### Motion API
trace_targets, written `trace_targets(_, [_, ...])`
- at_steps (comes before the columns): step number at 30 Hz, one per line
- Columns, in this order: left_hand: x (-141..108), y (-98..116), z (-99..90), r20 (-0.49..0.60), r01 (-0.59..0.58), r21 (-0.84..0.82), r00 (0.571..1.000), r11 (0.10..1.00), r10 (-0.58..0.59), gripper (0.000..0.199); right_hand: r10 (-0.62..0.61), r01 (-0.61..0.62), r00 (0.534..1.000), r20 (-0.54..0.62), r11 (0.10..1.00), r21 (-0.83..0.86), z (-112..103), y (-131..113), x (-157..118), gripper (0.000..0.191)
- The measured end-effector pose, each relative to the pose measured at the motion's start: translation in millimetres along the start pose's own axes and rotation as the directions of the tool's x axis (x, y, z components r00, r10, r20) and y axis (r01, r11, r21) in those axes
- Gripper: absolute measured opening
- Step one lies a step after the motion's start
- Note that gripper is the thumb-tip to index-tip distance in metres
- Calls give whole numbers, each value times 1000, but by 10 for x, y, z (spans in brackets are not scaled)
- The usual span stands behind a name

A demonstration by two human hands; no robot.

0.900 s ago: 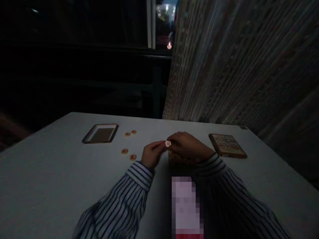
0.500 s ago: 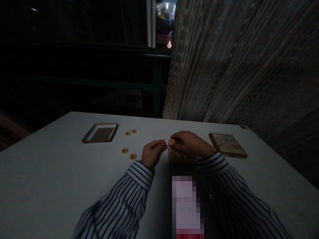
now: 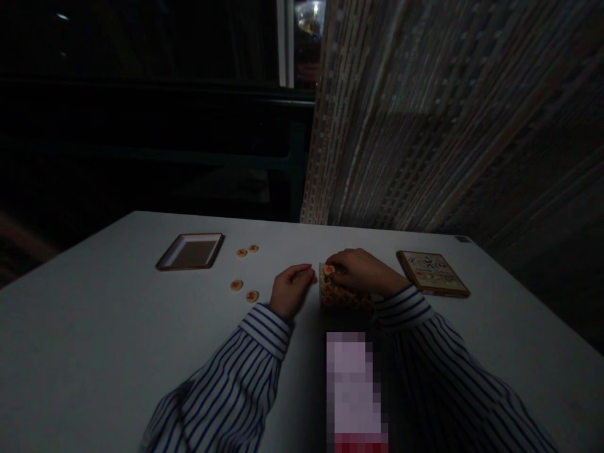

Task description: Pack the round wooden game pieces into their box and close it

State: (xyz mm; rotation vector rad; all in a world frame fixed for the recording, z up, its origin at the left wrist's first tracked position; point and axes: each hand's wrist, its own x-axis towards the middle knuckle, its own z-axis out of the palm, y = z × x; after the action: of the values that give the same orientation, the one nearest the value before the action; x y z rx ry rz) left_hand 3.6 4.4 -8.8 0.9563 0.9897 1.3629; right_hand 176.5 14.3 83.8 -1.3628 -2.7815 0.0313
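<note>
A round red-marked piece (image 3: 329, 269) is held by the right hand (image 3: 365, 270) at a box of pieces (image 3: 340, 294).
The left hand (image 3: 289, 290) is held just beside the box, its fingers (image 3: 301, 272) bent. On the white counter (image 3: 94, 352), four loose pieces (image 3: 236, 285) are spread to the left, near a shallow open tray (image 3: 194, 254); a patterned panel (image 3: 433, 273) is laid to the right. Beyond, a string curtain (image 3: 377, 126) is hung.

Red-marked piece (image 3: 329, 269): shifted right, to box (image 3: 321, 290) far-left corner
My left fingers (image 3: 300, 269): off it
My right fingers (image 3: 336, 258): sole hold
</note>
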Motion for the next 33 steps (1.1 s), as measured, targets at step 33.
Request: trace_targets(33, [-5,-9,-2,-3,-4,32,1000,999,4,30,-14,20,997,79,997,-74,57,-31,28,27])
